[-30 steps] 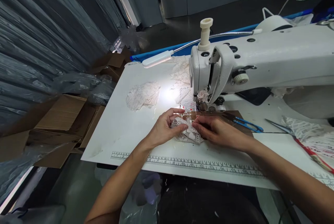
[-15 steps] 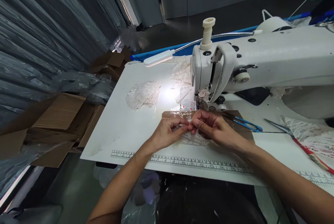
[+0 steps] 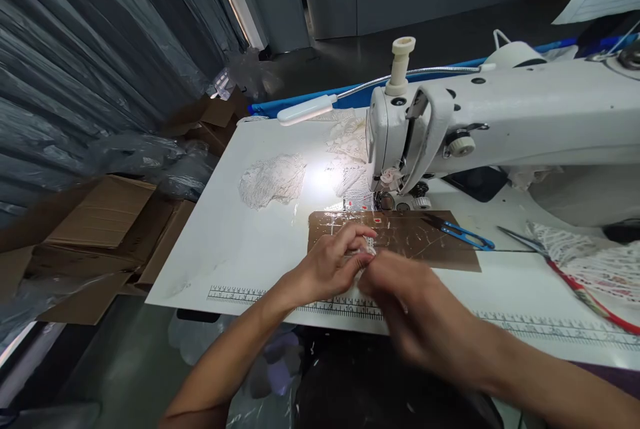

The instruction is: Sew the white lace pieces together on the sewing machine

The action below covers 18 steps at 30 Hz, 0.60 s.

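Observation:
My left hand (image 3: pixel 334 261) is curled, pinching a small piece of white lace (image 3: pixel 367 250) just above the ruler printed along the white table's (image 3: pixel 240 249) front edge. My right hand (image 3: pixel 417 312) is right beside it, touching the same spot, but it is smeared by motion and its fingers cannot be read. Both hands sit in front of the brown taped plate (image 3: pixel 415 239) below the needle of the white sewing machine (image 3: pixel 500 116).
A lace pile (image 3: pixel 273 179) lies at the left of the table, more lace (image 3: pixel 350 156) under the lamp (image 3: pixel 307 109). Blue-handled snips (image 3: pixel 460 232) rest on the plate; lace with red trim (image 3: pixel 590 269) lies at right. Cardboard boxes (image 3: pixel 100 229) stand left of the table.
Both hands have pulled back from the plate toward the table's front edge, carrying the lace along. The right hand is now moving fast and blurred.

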{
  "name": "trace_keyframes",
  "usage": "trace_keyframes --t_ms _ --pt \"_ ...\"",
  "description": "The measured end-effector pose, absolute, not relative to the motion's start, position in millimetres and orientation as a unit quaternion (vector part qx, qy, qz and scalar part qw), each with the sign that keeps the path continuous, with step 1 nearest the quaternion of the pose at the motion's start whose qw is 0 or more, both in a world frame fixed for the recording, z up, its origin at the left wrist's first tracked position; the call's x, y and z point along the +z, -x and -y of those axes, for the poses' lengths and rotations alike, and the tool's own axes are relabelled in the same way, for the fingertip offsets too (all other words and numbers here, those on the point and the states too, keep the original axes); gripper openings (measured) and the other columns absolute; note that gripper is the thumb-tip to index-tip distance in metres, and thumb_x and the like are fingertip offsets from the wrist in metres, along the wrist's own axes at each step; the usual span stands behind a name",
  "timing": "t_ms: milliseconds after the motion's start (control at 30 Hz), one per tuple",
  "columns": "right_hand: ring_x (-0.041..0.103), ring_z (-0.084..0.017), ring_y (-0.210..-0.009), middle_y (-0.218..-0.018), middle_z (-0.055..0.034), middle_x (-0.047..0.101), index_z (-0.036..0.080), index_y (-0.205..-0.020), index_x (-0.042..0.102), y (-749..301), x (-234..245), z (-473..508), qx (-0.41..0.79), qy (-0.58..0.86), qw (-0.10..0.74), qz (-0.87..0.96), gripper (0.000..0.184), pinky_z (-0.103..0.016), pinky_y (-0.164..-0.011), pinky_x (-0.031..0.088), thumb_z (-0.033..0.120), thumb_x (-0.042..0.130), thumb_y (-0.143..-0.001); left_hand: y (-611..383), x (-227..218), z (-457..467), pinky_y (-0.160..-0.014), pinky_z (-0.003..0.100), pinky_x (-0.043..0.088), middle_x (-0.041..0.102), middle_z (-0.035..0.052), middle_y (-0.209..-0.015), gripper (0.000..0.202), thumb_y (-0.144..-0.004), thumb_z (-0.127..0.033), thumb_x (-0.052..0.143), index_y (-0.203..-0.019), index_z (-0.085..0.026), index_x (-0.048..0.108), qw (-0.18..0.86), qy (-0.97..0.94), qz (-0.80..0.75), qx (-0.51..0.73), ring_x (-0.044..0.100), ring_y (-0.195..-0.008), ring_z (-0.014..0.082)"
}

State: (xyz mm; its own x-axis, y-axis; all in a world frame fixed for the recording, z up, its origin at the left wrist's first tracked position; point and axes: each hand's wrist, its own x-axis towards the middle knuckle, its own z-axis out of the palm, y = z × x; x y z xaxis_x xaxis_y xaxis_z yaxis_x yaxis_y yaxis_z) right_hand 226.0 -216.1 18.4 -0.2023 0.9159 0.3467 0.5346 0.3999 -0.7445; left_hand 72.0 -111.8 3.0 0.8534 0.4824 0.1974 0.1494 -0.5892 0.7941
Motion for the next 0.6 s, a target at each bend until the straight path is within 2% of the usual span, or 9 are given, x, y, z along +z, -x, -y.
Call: trace_keyframes --t_ms 67,133,167,233,300,367,400,467,600 --pt "0.053 -0.016 -0.075 -0.084 -0.0073 0.059 0.018 -0.080 0.052 -232.4 14.3 216.6 0.207 0.458 0.365 0.784 0.021 -0.025 -0.064 0.039 0.002 0.038 -0.077 -62.8 13.0 111.8 -0.069 0.026 0.054 0.067 0.0040 -0.086 0.021 -0.091 -0.022 0.053 -0.111 -0.017 0.054 0.476 -0.827 -0.197 0.224 0.066 -0.075 0.0138" --pt "0.048 -0.015 -0.059 -0.068 -0.0046 0.054 0.018 -0.073 0.051 -250.4 3.6 214.5 0.147 0.561 0.323 0.748 0.018 -0.025 -0.053 0.032 0.006 0.038 -0.078 -52.9 19.3 109.2 -0.070 0.025 0.055 0.068 0.0057 -0.091 0.022 -0.089 -0.025 0.059 -0.109 -0.017 0.054 0.515 -0.769 -0.252 0.282 0.067 -0.077 0.0138" --pt "0.046 -0.015 -0.054 -0.063 -0.0035 0.052 0.019 -0.072 0.052 -260.8 -1.9 212.7 0.120 0.634 0.279 0.711 0.018 -0.027 -0.051 0.029 0.010 0.039 -0.082 -49.2 20.2 107.3 -0.068 0.024 0.055 0.069 0.0052 -0.089 0.027 -0.088 -0.027 0.062 -0.111 -0.017 0.052 0.528 -0.736 -0.289 0.309 0.067 -0.075 0.0137" --pt "0.050 -0.016 -0.056 -0.066 -0.0037 0.057 0.019 -0.078 0.056 -276.4 -8.0 208.3 0.147 0.681 0.221 0.682 0.020 -0.028 -0.052 0.031 0.023 0.041 -0.090 -47.0 17.1 104.0 -0.062 0.022 0.053 0.069 0.0018 -0.077 0.038 -0.086 -0.034 0.066 -0.115 -0.016 0.049 0.552 -0.683 -0.346 0.330 0.066 -0.069 0.0134" --pt "0.058 -0.019 -0.069 -0.081 -0.0059 0.064 0.019 -0.100 0.060 -279.6 -5.5 203.3 0.197 0.666 0.236 0.680 0.025 -0.029 -0.059 0.038 0.039 0.049 -0.092 -51.7 9.7 102.9 -0.061 0.021 0.052 0.068 0.0005 -0.072 0.042 -0.084 -0.037 0.069 -0.115 -0.016 0.051 0.573 -0.665 -0.364 0.310 0.066 -0.068 0.0138" --pt "0.060 -0.023 -0.085 -0.101 -0.0091 0.065 0.019 -0.122 0.054 -271.8 2.1 197.5 0.229 0.628 0.276 0.691 0.048 -0.031 -0.069 0.043 0.051 0.058 -0.086 -60.1 1.7 104.1 -0.065 0.023 0.052 0.070 0.0026 -0.077 0.038 -0.083 -0.037 0.070 -0.111 -0.016 0.056 0.580 -0.670 -0.362 0.288 0.067 -0.074 0.0151" --pt "0.060 -0.023 -0.088 -0.105 -0.0097 0.064 0.020 -0.127 0.052 -266.0 6.0 194.2 0.243 0.609 0.293 0.696 0.056 -0.032 -0.071 0.044 0.053 0.061 -0.083 -64.1 -1.5 105.0 -0.067 0.024 0.053 0.071 0.0036 -0.081 0.034 -0.083 -0.037 0.069 -0.107 -0.016 0.058 0.576 -0.676 -0.361 0.284 0.067 -0.076 0.0157" --pt "0.060 -0.021 -0.082 -0.097 -0.0078 0.066 0.019 -0.125 0.055 -255.5 11.0 187.4 0.289 0.583 0.317 0.690 0.054 -0.031 -0.070 0.044 0.052 0.064 -0.083 -69.7 -5.5 105.9 -0.069 0.025 0.053 0.071 0.0044 -0.085 0.026 -0.083 -0.035 0.069 -0.100 -0.017 0.061 0.556 -0.691 -0.360 0.289 0.066 -0.080 0.0160" --pt "0.053 -0.013 -0.061 -0.071 -0.0008 0.061 0.017 -0.105 0.064 -247.8 10.1 176.5 0.405 0.575 0.343 0.623 0.027 -0.026 -0.057 0.039 0.038 0.056 -0.089 -71.1 -4.9 103.0 -0.075 0.026 0.052 0.070 0.0049 -0.090 0.019 -0.081 -0.031 0.071 -0.092 -0.016 0.066 0.530 -0.705 -0.356 0.310 0.064 -0.086 0.0162"
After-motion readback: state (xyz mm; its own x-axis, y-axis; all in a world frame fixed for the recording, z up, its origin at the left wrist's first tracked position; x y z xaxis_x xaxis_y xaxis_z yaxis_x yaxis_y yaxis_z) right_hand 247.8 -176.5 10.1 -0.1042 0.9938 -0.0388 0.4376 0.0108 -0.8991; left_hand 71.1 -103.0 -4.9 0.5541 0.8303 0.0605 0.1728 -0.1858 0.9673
